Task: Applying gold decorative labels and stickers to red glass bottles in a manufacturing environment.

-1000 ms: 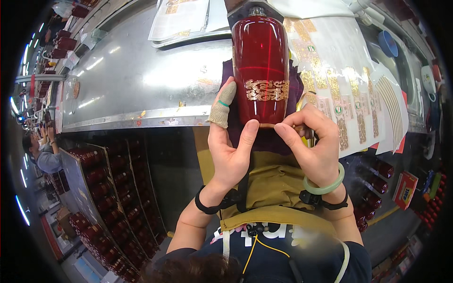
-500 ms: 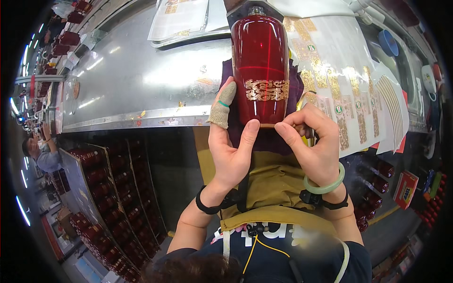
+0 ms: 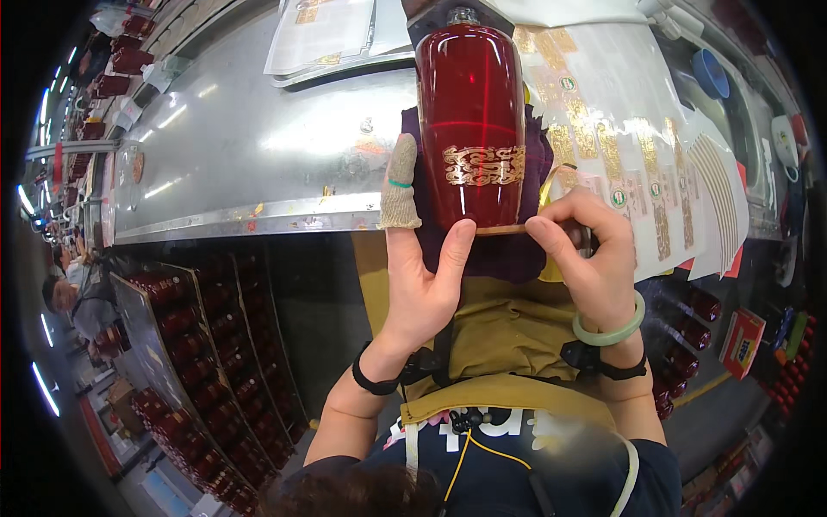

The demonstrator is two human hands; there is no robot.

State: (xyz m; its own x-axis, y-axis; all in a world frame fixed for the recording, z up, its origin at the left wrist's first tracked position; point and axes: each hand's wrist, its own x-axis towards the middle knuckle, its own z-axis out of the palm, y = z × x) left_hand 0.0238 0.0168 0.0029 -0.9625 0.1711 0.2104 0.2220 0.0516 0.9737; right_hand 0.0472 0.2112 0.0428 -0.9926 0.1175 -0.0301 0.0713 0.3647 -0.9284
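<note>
A large, glossy dark-red glass bottle (image 3: 470, 95) lies on its side on a dark purple cloth (image 3: 508, 264), its neck away from me. A gold ornamental band (image 3: 484, 165) crosses its lower part. Along the base edge runs a thin gold-brown strip (image 3: 501, 230). My left hand (image 3: 424, 280) has its thumb at the left end of this strip; its fingers stretch up beside the bottle, one in a fabric finger cover (image 3: 401, 185), with a gap to the glass. My right hand (image 3: 603, 254) pinches the strip's right end between thumb and forefinger.
Sheets of gold decals (image 3: 637, 146) lie right of the bottle on the metal table (image 3: 258, 138). A tray with papers (image 3: 323, 39) sits at the back. Racks of red bottles (image 3: 202, 345) stand lower left; a blue bowl (image 3: 710, 75) is far right. Other people (image 3: 82, 297) are at the left.
My right hand has shifted right, and the strip now shows stretched along the base edge. My left covered finger has come away from the bottle's side. The bottle appears slightly left and higher.
</note>
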